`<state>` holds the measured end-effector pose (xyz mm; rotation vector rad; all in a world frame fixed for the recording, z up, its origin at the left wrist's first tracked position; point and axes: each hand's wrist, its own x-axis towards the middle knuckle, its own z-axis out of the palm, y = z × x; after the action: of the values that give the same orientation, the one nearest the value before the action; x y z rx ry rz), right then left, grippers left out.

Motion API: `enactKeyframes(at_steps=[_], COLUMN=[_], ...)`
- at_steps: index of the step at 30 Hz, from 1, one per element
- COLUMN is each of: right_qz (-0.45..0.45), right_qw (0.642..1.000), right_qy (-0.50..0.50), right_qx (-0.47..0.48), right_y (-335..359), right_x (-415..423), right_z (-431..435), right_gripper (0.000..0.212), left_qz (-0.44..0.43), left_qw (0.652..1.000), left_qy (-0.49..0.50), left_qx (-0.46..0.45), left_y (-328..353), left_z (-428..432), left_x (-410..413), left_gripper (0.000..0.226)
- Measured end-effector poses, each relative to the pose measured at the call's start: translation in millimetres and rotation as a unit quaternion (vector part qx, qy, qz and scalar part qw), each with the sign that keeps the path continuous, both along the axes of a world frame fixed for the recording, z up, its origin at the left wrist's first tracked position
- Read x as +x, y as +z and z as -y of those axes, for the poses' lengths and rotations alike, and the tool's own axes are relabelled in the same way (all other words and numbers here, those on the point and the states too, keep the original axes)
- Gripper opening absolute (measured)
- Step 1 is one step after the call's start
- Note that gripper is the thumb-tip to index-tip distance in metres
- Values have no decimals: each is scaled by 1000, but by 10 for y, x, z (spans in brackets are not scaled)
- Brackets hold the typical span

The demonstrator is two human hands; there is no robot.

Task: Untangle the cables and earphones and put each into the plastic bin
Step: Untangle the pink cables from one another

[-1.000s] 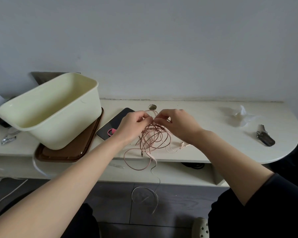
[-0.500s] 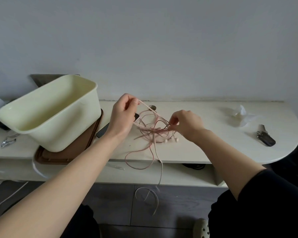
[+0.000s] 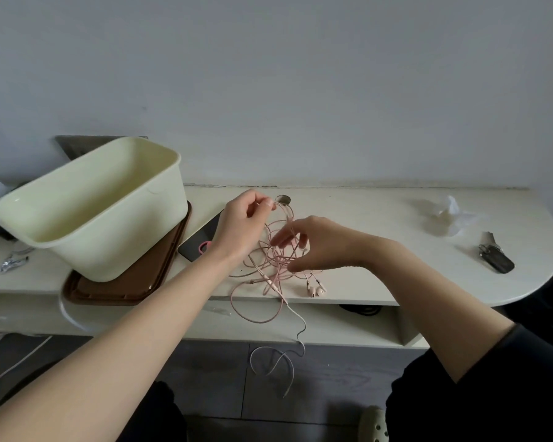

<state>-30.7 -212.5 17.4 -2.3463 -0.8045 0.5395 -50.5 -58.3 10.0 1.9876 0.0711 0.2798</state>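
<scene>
Pink cable tangle (image 3: 276, 258), thin loops knotted together, near the front middle of the desk (image 3: 380, 218), one loop lifted up at the far left, small pink earbuds (image 3: 315, 290) lying at its near right, white cable end (image 3: 302, 322) hanging off the front, pale yellow plastic bin (image 3: 118, 244), open top, tipped, on the left.

pink cables (image 3: 273, 261), cream bin (image 3: 109, 218) (brown tray (image 3: 134, 282))

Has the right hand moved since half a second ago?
Yes. The right hand has slid left, toward the plastic bin, its fingers now spread over the pink earphone tangle.
</scene>
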Motion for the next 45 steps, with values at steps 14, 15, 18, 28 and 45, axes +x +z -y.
enactKeyframes(at_steps=[14, 15, 18, 28, 45], right_qz=[117, 122, 95, 69, 67], right_qw=[935, 921, 927, 956, 915], right_qy=[-305, -321, -310, -234, -329], right_qx=[137, 181, 191, 165, 223], right_y=[-99, -61, -56, -59, -97], right_x=[288, 284, 282, 192, 278], right_z=[166, 153, 141, 27, 14], right_gripper=[12, 12, 11, 11, 23], left_qz=[2, -9, -70, -112, -128], left_qw=[998, 999, 997, 988, 978], left_qy=[54, 37, -30, -79, -58], left_qx=[27, 22, 12, 71, 152], left_y=[0, -19, -80, -223, -271], left_z=[-36, -37, -7, 111, 124], left_x=[43, 51, 45, 74, 89], left_gripper=[16, 15, 17, 12, 14])
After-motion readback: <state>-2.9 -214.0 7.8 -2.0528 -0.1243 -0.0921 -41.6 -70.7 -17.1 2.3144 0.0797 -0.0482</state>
